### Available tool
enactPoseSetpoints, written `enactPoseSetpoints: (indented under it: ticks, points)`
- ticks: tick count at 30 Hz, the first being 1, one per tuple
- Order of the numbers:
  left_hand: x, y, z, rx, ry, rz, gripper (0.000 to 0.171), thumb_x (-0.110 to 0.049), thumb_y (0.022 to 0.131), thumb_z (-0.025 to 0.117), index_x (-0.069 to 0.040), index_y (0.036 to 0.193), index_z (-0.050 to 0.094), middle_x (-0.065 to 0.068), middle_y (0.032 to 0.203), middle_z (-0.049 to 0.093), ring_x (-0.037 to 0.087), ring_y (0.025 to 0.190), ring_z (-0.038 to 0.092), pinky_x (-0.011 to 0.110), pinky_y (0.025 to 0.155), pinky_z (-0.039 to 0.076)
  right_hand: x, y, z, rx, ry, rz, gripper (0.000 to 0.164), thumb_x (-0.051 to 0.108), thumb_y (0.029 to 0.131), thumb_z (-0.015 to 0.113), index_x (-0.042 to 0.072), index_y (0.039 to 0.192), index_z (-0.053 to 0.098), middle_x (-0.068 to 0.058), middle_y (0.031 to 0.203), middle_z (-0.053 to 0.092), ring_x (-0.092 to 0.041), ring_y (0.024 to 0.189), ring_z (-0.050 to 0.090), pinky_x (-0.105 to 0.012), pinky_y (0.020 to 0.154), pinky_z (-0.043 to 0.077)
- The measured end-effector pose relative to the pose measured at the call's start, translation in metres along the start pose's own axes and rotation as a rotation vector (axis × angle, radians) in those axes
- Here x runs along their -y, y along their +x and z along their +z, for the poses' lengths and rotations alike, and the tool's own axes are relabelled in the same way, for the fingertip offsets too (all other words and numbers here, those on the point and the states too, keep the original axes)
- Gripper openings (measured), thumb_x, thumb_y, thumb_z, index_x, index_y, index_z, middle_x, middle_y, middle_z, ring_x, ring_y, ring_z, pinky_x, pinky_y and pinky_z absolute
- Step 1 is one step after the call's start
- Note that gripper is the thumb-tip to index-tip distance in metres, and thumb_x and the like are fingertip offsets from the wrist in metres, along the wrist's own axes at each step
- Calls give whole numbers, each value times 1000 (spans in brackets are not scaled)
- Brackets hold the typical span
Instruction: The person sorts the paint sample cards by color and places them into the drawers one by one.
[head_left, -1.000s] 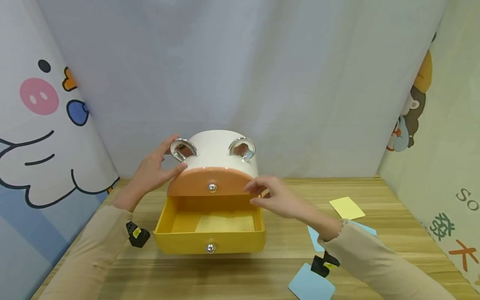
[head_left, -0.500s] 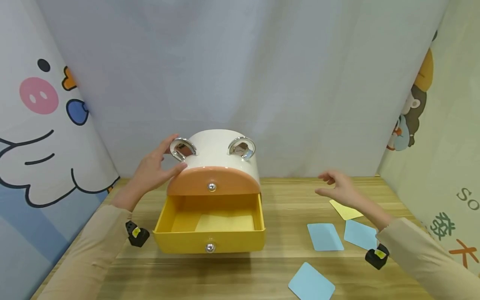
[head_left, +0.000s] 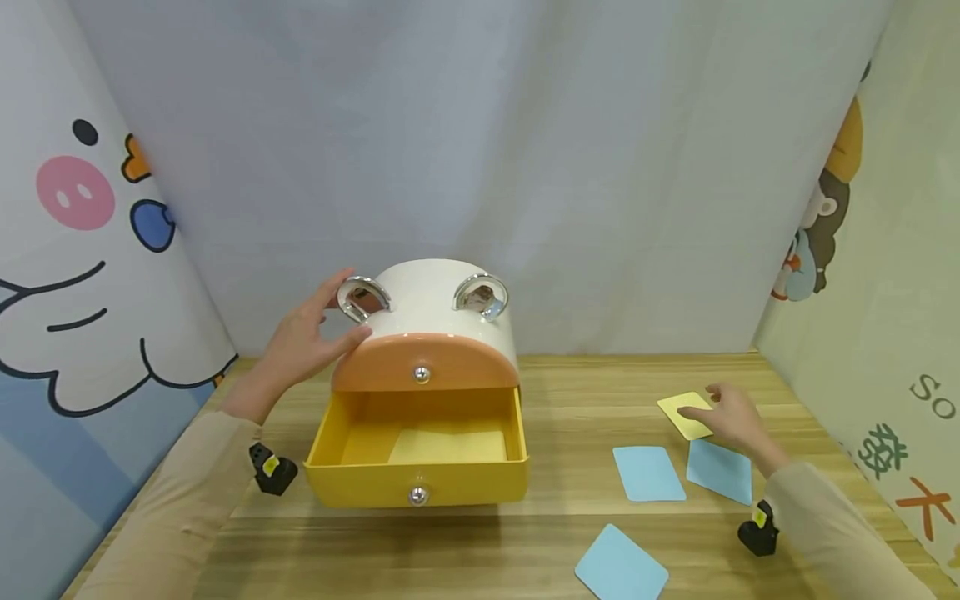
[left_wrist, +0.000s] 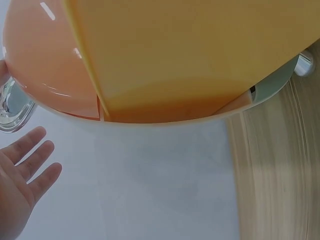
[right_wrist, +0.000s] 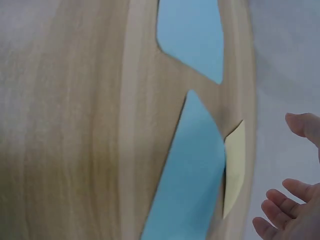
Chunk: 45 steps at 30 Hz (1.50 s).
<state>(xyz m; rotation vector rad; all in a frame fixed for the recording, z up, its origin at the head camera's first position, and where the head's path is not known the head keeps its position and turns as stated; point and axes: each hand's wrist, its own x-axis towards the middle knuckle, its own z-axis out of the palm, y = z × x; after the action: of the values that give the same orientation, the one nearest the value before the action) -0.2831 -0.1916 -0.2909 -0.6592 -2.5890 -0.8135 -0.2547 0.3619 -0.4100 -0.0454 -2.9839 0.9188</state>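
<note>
A small white cabinet [head_left: 423, 300] with a shut orange upper drawer [head_left: 382, 367] stands on the table. Its yellow lower drawer [head_left: 360, 485] is pulled out, with a pale yellow card [head_left: 447, 447] lying inside. My left hand [head_left: 303, 343] rests at the cabinet's left side by a silver ring-shaped ear [head_left: 345, 292], thumb on the edge above the orange front. In the left wrist view, several of its fingers are spread. At the right, my right hand [head_left: 737, 418] hovers over a yellow card [head_left: 682, 408], thumb across it and fingers extended near its right edge; nothing is gripped.
Blue cards lie on the wooden table [head_left: 555, 533]: one [head_left: 649, 475] right of the drawer, another [head_left: 720, 472] below my right hand, a third [head_left: 621, 565] near the front. A pale curtain [head_left: 600, 167] hangs behind, with printed cloths on both sides.
My right hand has moved from the cabinet's right front corner rightward, then down to the yellow card on the table. The left hand and the cabinet have stayed put.
</note>
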Motion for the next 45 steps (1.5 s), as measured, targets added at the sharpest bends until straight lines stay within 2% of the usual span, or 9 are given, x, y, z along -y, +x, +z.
enactPoseSetpoints:
  ticks: [4, 8, 12, 15, 24, 28, 37, 41, 45]
  points:
    - [0, 0, 0, -6, 4, 8, 76, -37, 85, 61, -20, 146, 19, 20, 134, 42, 39, 113, 46, 61, 89, 35, -15, 2, 7, 2, -52, 76, 88, 40, 81, 62, -28, 124, 27, -46, 124, 31, -57, 110, 35, -58, 87, 38]
    - [-2, -1, 0, -6, 4, 6, 75, -37, 85, 61, -19, 146, 19, 20, 134, 42, 38, 113, 46, 61, 88, 36, -23, 3, 13, -21, -115, 112, 85, 40, 77, 65, -27, 119, 35, -46, 115, 38, -56, 103, 40, -55, 82, 40]
    - [-2, -1, 0, -5, 1, 6, 75, -36, 85, 61, -19, 146, 20, 20, 135, 41, 38, 113, 45, 61, 89, 35, -26, 4, 18, -54, -190, 99, 70, 42, 73, 68, -22, 93, 49, -37, 92, 50, -45, 86, 47, -46, 69, 40]
    - [-2, -1, 0, -9, 3, 9, 75, -35, 85, 61, -20, 146, 20, 19, 135, 42, 37, 113, 46, 61, 90, 34, -26, 6, 21, -52, -232, 101, 64, 45, 72, 68, -17, 81, 52, -34, 87, 49, -42, 83, 45, -43, 66, 37]
    - [-2, -1, -1, -15, 2, 18, 75, -36, 85, 61, -18, 146, 20, 19, 135, 41, 38, 112, 46, 60, 90, 35, -24, 9, 23, -39, -260, 109, 63, 44, 70, 68, -16, 80, 52, -31, 84, 49, -42, 84, 44, -44, 68, 35]
    - [-2, -1, -1, -15, -3, 18, 75, -35, 85, 61, -18, 146, 20, 18, 136, 41, 37, 112, 46, 60, 90, 35, -22, 8, 22, -63, -264, 81, 59, 44, 70, 69, -12, 76, 52, -28, 80, 49, -38, 78, 45, -41, 64, 35]
    - [-3, 0, 0, -8, -5, 12, 75, -36, 85, 61, -19, 146, 19, 19, 136, 41, 37, 113, 45, 61, 89, 35, -3, 4, 4, -131, -211, -52, 65, 40, 71, 69, -19, 93, 54, -28, 83, 53, -38, 80, 45, -38, 61, 36]
    - [-3, 0, 1, -5, 0, 7, 75, -36, 85, 61, -19, 146, 20, 19, 135, 41, 37, 113, 46, 60, 89, 36, 23, 0, -11, -177, -204, -150, 74, 38, 71, 70, -22, 110, 50, -35, 99, 52, -42, 91, 45, -45, 67, 39]
    - [-2, 0, 0, -4, 6, 1, 75, -36, 85, 60, -19, 146, 19, 20, 135, 42, 38, 113, 46, 61, 89, 35, 60, -8, -28, -188, -173, -262, 73, 35, 72, 71, -19, 116, 49, -35, 109, 49, -44, 98, 44, -53, 75, 39]
